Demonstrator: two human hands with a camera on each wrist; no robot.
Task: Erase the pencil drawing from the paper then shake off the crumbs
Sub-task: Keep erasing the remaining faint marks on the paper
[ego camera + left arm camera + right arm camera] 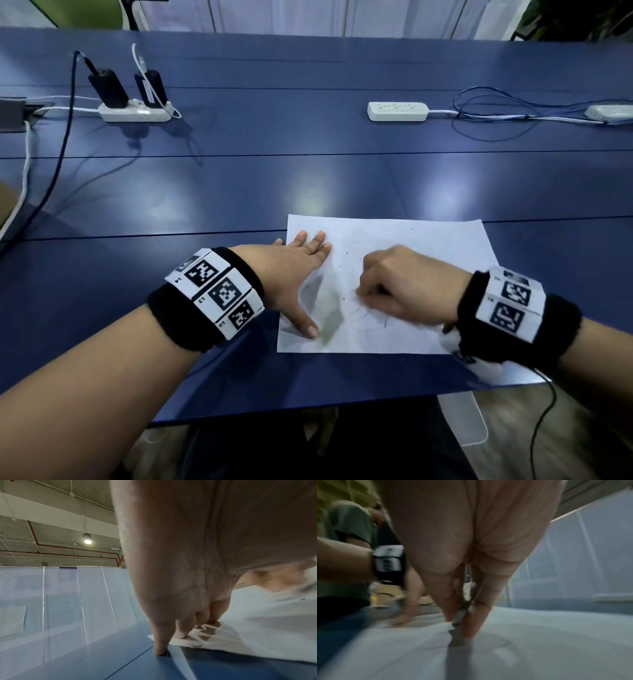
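A white sheet of paper (428, 246) lies on the blue table (239, 178) near its front edge, with faint curved pencil lines (370, 317) and dark crumbs on it. My left hand (301, 274) lies flat with straight, spread fingers on the sheet's left edge and presses it down; its fingertips (181, 635) touch paper (257, 635) and table. My right hand (400, 284), blurred by motion, is curled over the middle of the sheet. Its thumb and fingers (471, 622) pinch a small grey eraser (459, 615) against the paper (539, 649).
A white power strip (135, 112) with two black adapters and cables sits at the far left. A second power strip (397, 111) with looped blue cable (493, 109) lies at the far right. The table's front edge (308, 407) is close below the sheet.
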